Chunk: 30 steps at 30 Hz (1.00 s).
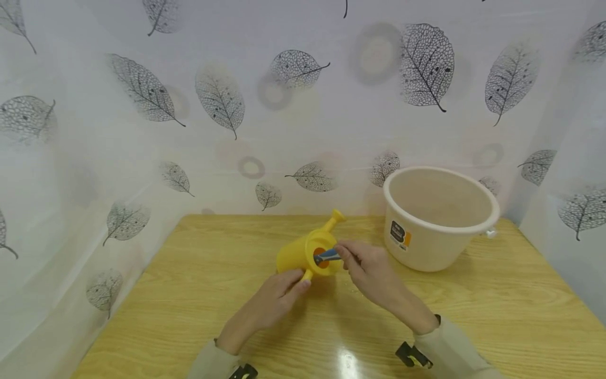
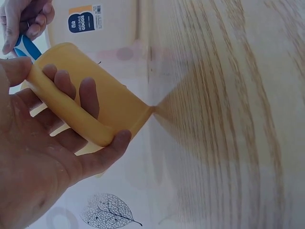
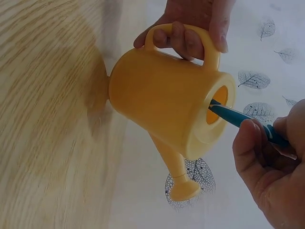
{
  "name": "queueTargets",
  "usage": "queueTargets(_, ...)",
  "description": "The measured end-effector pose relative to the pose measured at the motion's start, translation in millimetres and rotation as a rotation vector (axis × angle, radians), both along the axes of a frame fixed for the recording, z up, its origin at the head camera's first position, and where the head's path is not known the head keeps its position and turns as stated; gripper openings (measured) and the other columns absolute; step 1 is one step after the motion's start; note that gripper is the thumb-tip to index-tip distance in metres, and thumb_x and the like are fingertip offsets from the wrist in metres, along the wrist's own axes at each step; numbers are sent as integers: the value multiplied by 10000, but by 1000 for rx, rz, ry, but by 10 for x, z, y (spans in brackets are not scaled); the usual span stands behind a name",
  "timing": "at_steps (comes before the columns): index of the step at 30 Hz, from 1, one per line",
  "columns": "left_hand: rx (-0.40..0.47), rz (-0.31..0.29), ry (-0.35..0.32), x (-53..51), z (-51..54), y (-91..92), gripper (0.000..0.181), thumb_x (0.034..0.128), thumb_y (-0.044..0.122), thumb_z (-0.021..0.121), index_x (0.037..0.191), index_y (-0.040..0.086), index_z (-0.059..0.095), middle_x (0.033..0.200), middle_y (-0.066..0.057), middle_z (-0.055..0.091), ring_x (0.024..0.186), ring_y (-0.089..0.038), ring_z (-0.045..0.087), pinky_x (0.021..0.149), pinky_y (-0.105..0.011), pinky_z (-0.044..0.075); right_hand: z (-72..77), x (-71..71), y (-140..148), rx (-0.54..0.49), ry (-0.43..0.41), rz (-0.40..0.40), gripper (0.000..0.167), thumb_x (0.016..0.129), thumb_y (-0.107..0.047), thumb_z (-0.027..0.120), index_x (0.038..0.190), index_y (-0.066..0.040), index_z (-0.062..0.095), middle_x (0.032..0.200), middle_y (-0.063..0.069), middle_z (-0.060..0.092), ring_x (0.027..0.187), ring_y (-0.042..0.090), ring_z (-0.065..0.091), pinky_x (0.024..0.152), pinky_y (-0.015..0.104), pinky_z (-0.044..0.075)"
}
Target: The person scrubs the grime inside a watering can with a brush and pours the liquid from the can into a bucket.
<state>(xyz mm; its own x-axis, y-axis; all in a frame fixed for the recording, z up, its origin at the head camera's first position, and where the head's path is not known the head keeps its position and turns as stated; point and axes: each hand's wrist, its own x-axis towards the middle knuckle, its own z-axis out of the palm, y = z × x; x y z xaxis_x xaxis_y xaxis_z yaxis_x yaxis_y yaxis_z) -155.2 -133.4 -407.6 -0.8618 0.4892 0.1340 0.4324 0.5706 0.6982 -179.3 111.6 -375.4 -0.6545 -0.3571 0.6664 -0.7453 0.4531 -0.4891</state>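
Note:
A yellow toy watering can (image 1: 293, 255) tilts over the table, its round opening turned toward the right hand and its spout (image 3: 178, 176) pointing away. My left hand (image 1: 279, 295) grips the can's handle (image 2: 71, 112), fingers passed through the loop. Between thumb and fingers, my right hand (image 1: 371, 266) pinches a slim blue tool handle with white trim (image 3: 238, 117). That handle slants through the opening into the can, where an orange-yellow inside shows. The tool's far end is hidden inside, so its kind cannot be told. In the left wrist view, the can's lower edge appears to meet the table.
A large cream bucket (image 1: 440, 247) with a label stands at the back right of the wooden table (image 1: 213, 295). Small drops seem to lie on the wood near the right hand. Behind the table hangs a white curtain (image 1: 312, 131) printed with leaves.

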Motion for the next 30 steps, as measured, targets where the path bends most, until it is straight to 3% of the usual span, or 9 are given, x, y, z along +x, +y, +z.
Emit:
queueTargets(7,-4,16,19,-4,-14,-2,353,1103,421,416,906,168,563,748,119,460,686,-25,431,649,-222,435,23,-2,65,-77,-9,35,125,982,40,619,1014,-14,727,654,-13,590,505,-75,436,415,118,382)
queueTargets(13,-8,21,10,-9,-21,-13,388,1103,434,409,944,131,593,755,117,465,693,-29,438,654,-224,435,86,37,125,-75,-61,-13,143,1005,1,604,1050,-23,738,668,-23,598,492,-80,452,405,141,401)
queueTargets(18,-11,26,9,-7,-14,-11,387,1102,434,411,940,133,592,759,119,466,700,-32,444,659,-225,434,89,33,130,-72,-43,-22,140,1003,2,607,1047,-34,735,665,-8,608,489,-91,457,409,134,405)
queueTargets(30,-10,25,-5,-6,-10,-8,387,1102,431,412,944,125,588,756,115,467,692,-32,436,655,-224,433,34,31,55,-95,-121,50,154,1041,-30,560,1052,-23,713,661,13,606,488,-55,510,433,163,477)
